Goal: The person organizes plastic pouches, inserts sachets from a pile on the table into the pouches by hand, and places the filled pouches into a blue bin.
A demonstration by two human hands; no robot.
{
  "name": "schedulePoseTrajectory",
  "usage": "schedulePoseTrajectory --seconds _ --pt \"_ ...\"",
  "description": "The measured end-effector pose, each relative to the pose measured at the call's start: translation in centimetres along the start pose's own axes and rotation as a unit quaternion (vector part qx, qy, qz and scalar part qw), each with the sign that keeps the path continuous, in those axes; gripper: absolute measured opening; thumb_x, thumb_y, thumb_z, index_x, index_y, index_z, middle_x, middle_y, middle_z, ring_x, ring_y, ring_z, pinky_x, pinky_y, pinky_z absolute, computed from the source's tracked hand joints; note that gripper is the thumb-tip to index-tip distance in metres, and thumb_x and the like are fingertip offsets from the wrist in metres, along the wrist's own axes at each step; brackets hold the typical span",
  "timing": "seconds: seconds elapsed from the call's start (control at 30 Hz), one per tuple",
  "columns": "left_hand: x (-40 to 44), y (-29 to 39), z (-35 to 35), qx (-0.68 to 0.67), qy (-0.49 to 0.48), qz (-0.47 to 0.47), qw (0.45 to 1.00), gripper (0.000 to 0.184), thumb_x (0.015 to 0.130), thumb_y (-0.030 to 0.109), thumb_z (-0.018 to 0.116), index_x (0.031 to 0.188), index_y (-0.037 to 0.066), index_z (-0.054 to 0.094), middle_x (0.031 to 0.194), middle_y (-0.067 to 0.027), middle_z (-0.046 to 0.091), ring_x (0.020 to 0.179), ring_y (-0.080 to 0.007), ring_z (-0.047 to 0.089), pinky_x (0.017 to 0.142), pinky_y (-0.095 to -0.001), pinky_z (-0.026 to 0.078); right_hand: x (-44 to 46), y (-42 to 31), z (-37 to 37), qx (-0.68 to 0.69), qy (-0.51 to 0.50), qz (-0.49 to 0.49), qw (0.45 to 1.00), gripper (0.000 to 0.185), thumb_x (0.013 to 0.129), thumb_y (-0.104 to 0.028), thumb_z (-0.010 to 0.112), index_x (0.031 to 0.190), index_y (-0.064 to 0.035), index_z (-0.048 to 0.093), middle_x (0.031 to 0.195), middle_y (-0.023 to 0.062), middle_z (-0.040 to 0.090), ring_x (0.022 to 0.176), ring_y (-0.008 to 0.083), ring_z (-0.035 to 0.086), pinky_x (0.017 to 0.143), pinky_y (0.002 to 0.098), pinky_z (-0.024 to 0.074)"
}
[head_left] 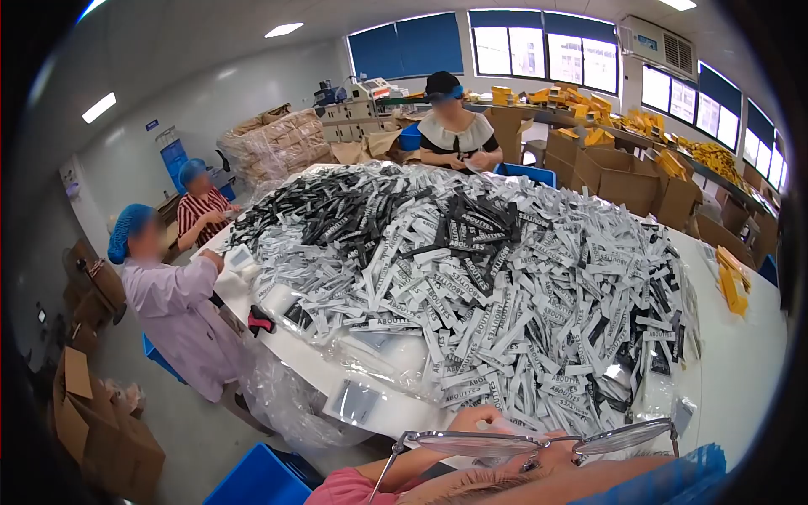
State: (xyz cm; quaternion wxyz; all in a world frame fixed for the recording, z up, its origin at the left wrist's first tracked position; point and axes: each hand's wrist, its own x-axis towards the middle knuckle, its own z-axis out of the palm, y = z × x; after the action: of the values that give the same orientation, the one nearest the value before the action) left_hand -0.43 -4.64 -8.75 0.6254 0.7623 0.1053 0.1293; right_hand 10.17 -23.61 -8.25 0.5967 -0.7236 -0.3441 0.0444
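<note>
At the bottom edge, my left hand is closed with curled fingers, at the near edge of a large heap of slim packets. My right hand shows partly through and behind the eyeglasses; its fingers look closed too. Something pale lies between the hands, but I cannot make out what. The packets are white or black, printed with "ABOUTYES". Left of my hands lies a clear plastic bag with a grey panel. More clear plastic sits beyond it.
The heap covers much of the white table. A red-and-black tool lies at its left edge. Three people work around it, at the left, far left and far side. Cardboard boxes and a blue bin stand nearby.
</note>
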Motion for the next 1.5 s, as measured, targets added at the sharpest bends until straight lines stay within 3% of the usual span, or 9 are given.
schedulePoseTrajectory --seconds 0.17,0.27,0.4,0.63,0.67,0.83,1.2,1.4,1.5 --pt "1.1 0.4 2.2 -0.04 -0.122 0.038 0.991 0.019 0.083 0.015 0.07 0.098 0.004 0.066 0.097 -0.0045 0.063 0.093 -0.0139 0.056 0.084 -0.0301 0.043 -3.0 0.4 -5.2 -0.123 0.024 0.066 0.99 0.01 0.076 -0.008 0.069 0.076 0.0001 0.062 0.072 0.0108 0.059 0.07 0.0221 0.057 0.064 0.0314 0.0447" --pt "2.7 4.5 1.7 -0.018 -0.065 0.15 0.986 0.027 0.083 0.012 0.068 0.108 0.004 0.062 0.105 -0.0089 0.062 0.099 -0.0211 0.057 0.088 -0.0342 0.043 -8.0 1.4 -9.9 0.062 0.291 0.167 0.94 0.016 0.089 -0.015 0.061 0.084 -0.0007 0.057 0.075 0.0046 0.051 0.074 0.0158 0.049 0.067 0.0307 0.0418" --pt "3.0 12.6 -3.2 0.127 0.054 0.351 0.926 0.026 0.075 0.009 0.063 0.1 0.004 0.062 0.099 -0.0139 0.061 0.089 -0.03 0.057 0.082 -0.0401 0.044 -16.2 0.4 -20.8 -0.149 0.456 0.21 0.852 0.026 0.099 -0.021 0.047 0.094 0.002 0.058 0.084 0.0061 0.055 0.079 0.015 0.051 0.074 0.0294 0.0435" --pt "2.2 18.7 -3.3 0.181 0.207 0.589 0.76 0.017 0.068 0.019 0.077 0.083 0.017 0.069 0.091 0.0035 0.062 0.073 -0.0119 0.056 0.057 -0.0253 0.039 -37.2 8.6 -32.1 -0.591 0.407 0.248 0.651 0.039 0.1 -0.026 0.044 0.12 0.006 0.053 0.106 0.0212 0.062 0.095 0.0293 0.059 0.085 0.036 0.0456" --pt "2.2 18.7 -3.1 0.175 0.247 0.585 0.753 0.016 0.068 0.021 0.078 0.081 0.018 0.069 0.089 0.0051 0.062 0.073 -0.0108 0.056 0.056 -0.0246 0.038 -36.6 7.7 -32.0 -0.507 0.409 0.382 0.656 0.041 0.099 -0.025 0.047 0.124 0.0059 0.051 0.109 0.0232 0.059 0.102 0.0321 0.058 0.087 0.0388 0.0457" --pt "0.6 18.6 -4.9 0.228 0.24 0.526 0.783 0.017 0.068 0.021 0.078 0.082 0.016 0.067 0.083 0.0043 0.061 0.072 -0.0132 0.058 0.057 -0.026 0.039 -24.3 5.2 -25.6 -0.523 0.353 0.228 0.742 0.033 0.095 -0.014 0.054 0.123 0.003 0.053 0.106 0.0176 0.059 0.094 0.0272 0.059 0.083 0.0374 0.046" --pt "-8.5 -4.2 -10.5 0.356 0.184 -0.177 0.899 0.038 0.074 0.023 0.078 0.095 0.001 0.055 0.088 -0.0129 0.057 0.074 -0.024 0.056 0.067 -0.0332 0.047 -3.2 1.6 -9.2 -0.346 0.104 -0.055 0.931 0.022 0.087 0.004 0.057 0.108 0.0014 0.061 0.091 0.0142 0.064 0.083 0.0278 0.062 0.075 0.0351 0.0494" --pt "-9.2 -6.3 -12.0 0.131 0.193 -0.23 0.945 0.051 0.071 0.029 0.08 0.105 0.001 0.054 0.093 -0.014 0.055 0.082 -0.0248 0.055 0.072 -0.0345 0.047 2.1 -1.0 -0.7 -0.234 -0.01 -0.205 0.95 0.023 0.077 0.008 0.061 0.098 0.0007 0.063 0.077 0.0121 0.061 0.074 0.0299 0.059 0.072 0.0385 0.0467" --pt "-9.6 -6.2 -13.1 0.359 0.264 -0.131 0.886 0.055 0.071 0.032 0.08 0.109 0.002 0.054 0.094 -0.0132 0.054 0.089 -0.0276 0.052 0.078 -0.0371 0.044 2.4 -1.5 1.6 -0.199 -0.06 -0.236 0.949 0.024 0.075 0.007 0.061 0.098 0.0001 0.063 0.076 0.0108 0.061 0.073 0.0297 0.058 0.071 0.0394 0.0463"
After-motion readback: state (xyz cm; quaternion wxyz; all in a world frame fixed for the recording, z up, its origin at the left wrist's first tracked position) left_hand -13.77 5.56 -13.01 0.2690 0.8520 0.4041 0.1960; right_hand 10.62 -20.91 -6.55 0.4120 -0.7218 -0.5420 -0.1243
